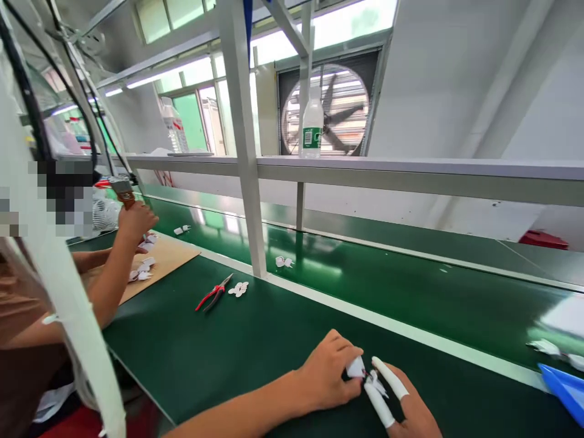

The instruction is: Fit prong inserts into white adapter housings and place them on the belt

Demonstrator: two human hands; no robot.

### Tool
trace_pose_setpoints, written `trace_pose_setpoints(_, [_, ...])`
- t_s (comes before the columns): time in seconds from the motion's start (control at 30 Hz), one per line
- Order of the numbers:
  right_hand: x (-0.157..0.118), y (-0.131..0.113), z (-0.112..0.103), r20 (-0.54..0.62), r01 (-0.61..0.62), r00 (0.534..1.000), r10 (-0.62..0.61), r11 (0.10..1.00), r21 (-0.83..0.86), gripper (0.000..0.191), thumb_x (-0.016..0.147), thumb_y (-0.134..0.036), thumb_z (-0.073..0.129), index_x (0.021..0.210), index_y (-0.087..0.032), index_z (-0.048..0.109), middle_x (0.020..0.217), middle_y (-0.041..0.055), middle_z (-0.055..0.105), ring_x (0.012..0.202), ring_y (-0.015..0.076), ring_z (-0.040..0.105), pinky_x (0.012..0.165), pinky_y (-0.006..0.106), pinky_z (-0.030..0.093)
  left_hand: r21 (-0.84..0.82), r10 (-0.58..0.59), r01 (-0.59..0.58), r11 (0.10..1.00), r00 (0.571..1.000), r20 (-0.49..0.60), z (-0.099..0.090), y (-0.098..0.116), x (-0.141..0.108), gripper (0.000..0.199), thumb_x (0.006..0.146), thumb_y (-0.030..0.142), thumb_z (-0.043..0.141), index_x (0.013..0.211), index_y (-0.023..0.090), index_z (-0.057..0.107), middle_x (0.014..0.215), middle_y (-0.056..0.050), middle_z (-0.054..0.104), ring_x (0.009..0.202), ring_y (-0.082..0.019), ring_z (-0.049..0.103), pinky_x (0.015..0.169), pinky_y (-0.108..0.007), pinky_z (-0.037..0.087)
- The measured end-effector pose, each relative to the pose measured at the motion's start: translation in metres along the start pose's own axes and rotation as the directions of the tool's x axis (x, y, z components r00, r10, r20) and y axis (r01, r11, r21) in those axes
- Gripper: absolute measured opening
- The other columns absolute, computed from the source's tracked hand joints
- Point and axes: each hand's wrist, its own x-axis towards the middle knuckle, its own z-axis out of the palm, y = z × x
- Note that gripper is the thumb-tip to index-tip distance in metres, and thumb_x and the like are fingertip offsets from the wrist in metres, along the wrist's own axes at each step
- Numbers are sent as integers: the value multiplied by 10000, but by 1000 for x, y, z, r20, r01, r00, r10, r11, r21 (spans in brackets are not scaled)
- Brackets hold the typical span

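My left hand [331,372] pinches a small white plastic housing [355,367] between thumb and fingers, just above the green bench top. Close on its right, my right hand [406,401], with white covers on its thumb and a finger, holds a small white plastic part [376,384] between those two digits. Something thin and dark shows between the two pieces; I cannot make out whether it joins them. Further up the bench lie pliers [214,294] with red and black handles, beside a little cluster of white round pieces [238,289].
A conveyor belt [365,274] carries white plastic pieces [283,261] beyond a pale rail. A blue tray [566,389] is at the right edge. A white post [244,152] and shelf stand ahead. At left, a co-worker's hand [134,222] grips a tool over a brown board [168,261].
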Motion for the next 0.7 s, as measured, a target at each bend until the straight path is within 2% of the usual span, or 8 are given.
trace_pose_setpoints(0.1, [13,-2,-7,-72,219,971,-228,969,-109,432,997,-425,558,1379,-224,570,1234,132,693,1075,303,718,829,411,652,31,-94,94,995,996,0,-10,-23,40,409,696,150,732,1102,189,695,1041,-70,759,975,-248,660,905,-383,568])
trace_pose_setpoints(0.2, [20,-6,-12,-98,326,930,-355,916,-232,413,1009,-299,539,1402,-173,546,1157,149,699,1007,292,716,773,408,645,41,-182,184,982,982,-46,-14,-55,84,373,722,105,686,1084,195,685,1076,-77,741,1044,-259,657,958,-413,544])
trace_pose_setpoints(0.3, [20,-7,-12,-59,354,920,-388,886,-300,303,991,-121,446,1228,-163,630,989,107,709,826,235,687,685,361,596,43,-342,347,937,935,-90,-12,-89,118,294,747,117,654,1036,169,671,1020,-83,741,951,-236,696,882,-359,554])
trace_pose_setpoints(0.37, [18,-4,-9,-17,334,933,-359,884,-328,234,957,-87,467,1045,-179,663,860,66,679,714,203,632,630,324,534,48,-441,447,893,893,-91,-12,-111,130,231,767,205,660,996,178,661,960,-72,752,904,-247,714,831,-346,558])
trace_pose_setpoints(0.47, [16,5,-4,104,282,959,-262,883,-375,88,940,-171,597,878,-200,653,809,36,651,696,181,597,633,294,469,70,-546,551,831,834,-85,-17,-137,137,268,772,305,636,1012,184,644,954,-92,765,945,-300,728,839,-380,563])
trace_pose_setpoints(0.57, [16,11,-2,232,264,956,-179,872,-413,162,959,-304,642,838,-196,656,841,38,670,742,179,612,670,294,449,97,-574,578,810,816,-75,-24,-144,133,483,751,345,608,1180,123,599,1106,-170,745,1095,-374,693,932,-467,554])
trace_pose_setpoints(0.63, [18,11,-2,265,261,952,-154,860,-438,270,968,-405,641,804,-191,658,828,36,677,743,180,620,676,299,440,128,-541,555,822,831,-129,-23,-135,123,653,760,378,568,1317,42,522,1291,-255,650,1290,-444,566,1054,-565,475])
trace_pose_setpoints(0.7, [22,10,-2,263,258,954,-147,847,-464,346,963,-486,641,784,-191,666,794,26,681,720,174,626,666,301,431,141,-428,463,875,876,-221,-15,-117,105,702,818,450,505,1390,44,483,1400,-255,568,1380,-452,474,1125,-604,411])
